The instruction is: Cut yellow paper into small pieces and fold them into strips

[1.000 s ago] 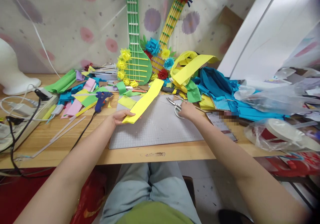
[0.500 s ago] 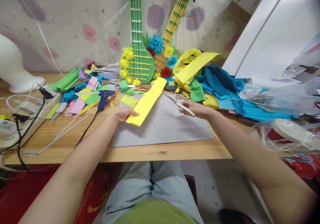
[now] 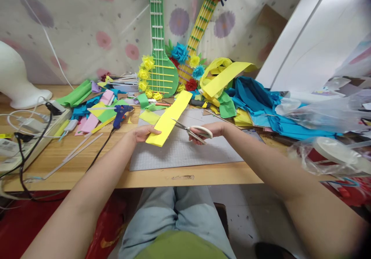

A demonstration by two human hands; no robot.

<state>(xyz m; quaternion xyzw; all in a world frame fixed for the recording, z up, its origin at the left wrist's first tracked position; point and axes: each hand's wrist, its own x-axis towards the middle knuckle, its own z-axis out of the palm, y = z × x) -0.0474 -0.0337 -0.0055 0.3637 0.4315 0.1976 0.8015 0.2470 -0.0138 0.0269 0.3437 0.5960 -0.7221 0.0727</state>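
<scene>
My left hand [image 3: 145, 132] pinches the yellow strip [image 3: 171, 116] by its near end, apparently keeping its long edge clear, facing the scissors [image 3: 188, 129] gripped in my right hand [image 3: 215, 128].

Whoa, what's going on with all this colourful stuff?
A person's left hand holds a yellow strip above a grey mat. The right hand holds scissors, their tips at the strip's edge. Behind them stand two guitar-like shapes, one green, one yellow, both decorated with flowers.
</scene>
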